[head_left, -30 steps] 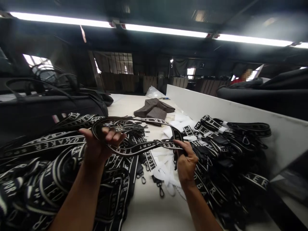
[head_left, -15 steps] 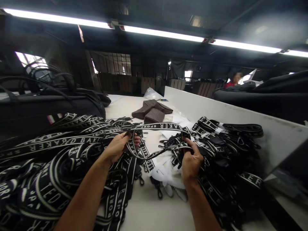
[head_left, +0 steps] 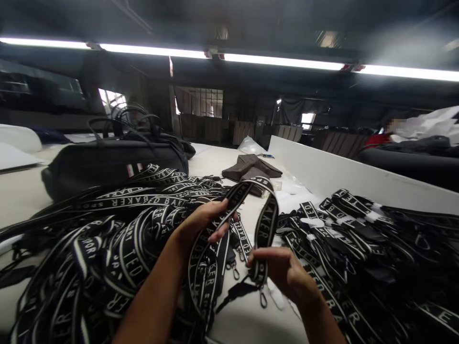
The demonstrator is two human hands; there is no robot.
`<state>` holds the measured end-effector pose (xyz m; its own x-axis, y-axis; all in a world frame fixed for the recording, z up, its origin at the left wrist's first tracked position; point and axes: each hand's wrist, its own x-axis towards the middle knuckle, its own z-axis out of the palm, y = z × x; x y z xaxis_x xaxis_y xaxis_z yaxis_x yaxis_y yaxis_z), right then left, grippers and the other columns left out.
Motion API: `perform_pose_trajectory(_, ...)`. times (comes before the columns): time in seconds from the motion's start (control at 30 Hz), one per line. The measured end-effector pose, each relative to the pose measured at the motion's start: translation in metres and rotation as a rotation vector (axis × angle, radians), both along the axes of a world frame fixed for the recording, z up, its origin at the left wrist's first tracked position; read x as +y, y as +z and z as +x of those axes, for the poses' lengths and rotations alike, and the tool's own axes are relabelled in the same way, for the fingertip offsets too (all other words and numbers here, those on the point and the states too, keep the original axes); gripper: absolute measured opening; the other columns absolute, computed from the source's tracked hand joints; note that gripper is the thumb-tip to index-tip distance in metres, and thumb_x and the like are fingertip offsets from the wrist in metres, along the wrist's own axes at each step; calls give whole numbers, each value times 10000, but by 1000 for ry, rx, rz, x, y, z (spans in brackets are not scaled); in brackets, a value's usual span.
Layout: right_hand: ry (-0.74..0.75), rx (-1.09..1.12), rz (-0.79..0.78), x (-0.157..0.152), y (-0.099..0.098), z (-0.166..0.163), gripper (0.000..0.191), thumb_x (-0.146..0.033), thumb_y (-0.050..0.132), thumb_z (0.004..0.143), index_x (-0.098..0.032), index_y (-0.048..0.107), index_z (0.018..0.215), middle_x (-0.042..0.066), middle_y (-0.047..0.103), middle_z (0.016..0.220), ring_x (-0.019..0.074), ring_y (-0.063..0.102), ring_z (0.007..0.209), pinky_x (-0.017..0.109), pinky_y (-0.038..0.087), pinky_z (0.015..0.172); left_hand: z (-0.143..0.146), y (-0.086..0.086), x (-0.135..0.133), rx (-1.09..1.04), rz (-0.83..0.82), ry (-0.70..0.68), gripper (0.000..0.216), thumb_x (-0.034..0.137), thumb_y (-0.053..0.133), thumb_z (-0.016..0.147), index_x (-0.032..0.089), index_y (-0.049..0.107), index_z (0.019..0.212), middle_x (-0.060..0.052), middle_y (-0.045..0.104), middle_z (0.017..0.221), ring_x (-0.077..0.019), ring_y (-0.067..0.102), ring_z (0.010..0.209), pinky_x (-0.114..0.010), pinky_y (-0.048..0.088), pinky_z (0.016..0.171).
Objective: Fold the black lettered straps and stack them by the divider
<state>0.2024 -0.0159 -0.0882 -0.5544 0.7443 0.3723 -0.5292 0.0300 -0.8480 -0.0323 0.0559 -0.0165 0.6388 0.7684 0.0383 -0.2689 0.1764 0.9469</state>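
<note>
A black webbing strap [head_left: 266,222] with white lettering and pale edge stripes arches up between my two hands. My left hand [head_left: 210,220] is closed on one stretch of it, thumb on top, above the left heap. Lower and to the right, my right hand [head_left: 292,277] pinches the strap between thumb and fingers. A metal snap hook [head_left: 263,298] hangs just below those fingers. Many similar straps lie in a loose heap [head_left: 132,253] under and left of my left arm. Folded straps held by white bands form another pile [head_left: 351,229] right of my right hand.
A black bag with handles [head_left: 114,165] stands behind the left heap. Brown folded pieces [head_left: 247,166] and a clear plastic bag [head_left: 250,146] lie farther back on the white table [head_left: 258,317]. A white partition [head_left: 322,167] runs along the right; beyond it is a person's red sleeve [head_left: 377,140].
My view has turned left. The strap has gone from a wide, low loop to a taller arch; my right hand is lower, and a hook now hangs under it.
</note>
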Motion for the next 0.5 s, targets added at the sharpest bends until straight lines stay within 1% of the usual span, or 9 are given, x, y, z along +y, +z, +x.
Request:
perform_pose_trajectory(0.07,-189,164,-22,5,0,9,217,-455,697,807,-244,737,838,21,654,747,160,599,773,316,490,787,0,1,-8,138,83,-115,384,454,477,941,96,611,977,-51,609,494,-94,463,303,-149,324,305)
perform_pose_trajectory(0.1,-294,250,-51,8,1,15,195,-428,663,843,-258,712,760,-16,570,626,126,537,635,285,487,711,0,2,-12,188,92,-176,352,444,498,934,111,601,989,-50,623,508,-94,470,309,-146,326,304)
perform_pose_trajectory(0.13,-408,324,-83,11,3,23,204,-411,632,870,-268,693,737,-43,478,558,106,444,526,262,475,642,-1,3,-15,224,82,-247,311,424,525,924,127,595,981,-47,632,516,-96,473,307,-145,328,299)
perform_pose_trajectory(0.2,-621,425,-129,16,8,39,202,-399,564,919,-277,687,815,-75,367,535,95,269,424,234,441,539,-6,2,-20,284,26,-420,242,367,617,873,140,604,957,-57,651,527,-117,503,310,-156,353,292)
perform_pose_trajectory(0.27,-717,488,-152,20,12,51,187,-361,536,940,-253,685,906,-89,341,555,83,201,402,208,427,506,-12,-4,-21,259,-25,-575,292,333,725,782,139,643,984,-83,670,539,-167,565,337,-185,401,296)
perform_pose_trajectory(0.33,-641,508,-224,24,12,54,121,-300,589,911,-217,677,922,-102,339,559,58,191,391,175,418,497,-17,-13,-22,57,4,-704,398,320,789,706,151,676,1048,-75,656,498,-206,578,322,-216,440,294)
perform_pose_trajectory(0.4,-477,435,-363,28,10,46,70,-256,672,849,-187,666,860,-112,354,544,32,198,381,155,404,483,-19,-16,-25,-251,124,-785,456,312,790,700,196,671,1124,-28,611,427,-203,534,263,-222,454,281)
perform_pose_trajectory(0.47,-325,278,-478,30,6,33,128,-261,733,798,-168,646,789,-111,382,522,14,224,376,143,375,455,-17,-8,-31,-460,266,-695,422,288,744,752,227,649,1160,28,550,374,-154,458,200,-182,427,261)
perform_pose_trajectory(0.5,-270,187,-495,30,3,26,156,-274,754,781,-163,644,782,-105,406,518,11,258,382,140,365,449,-14,2,-36,-493,315,-573,389,273,712,784,224,643,1163,49,529,371,-120,415,179,-154,402,250)
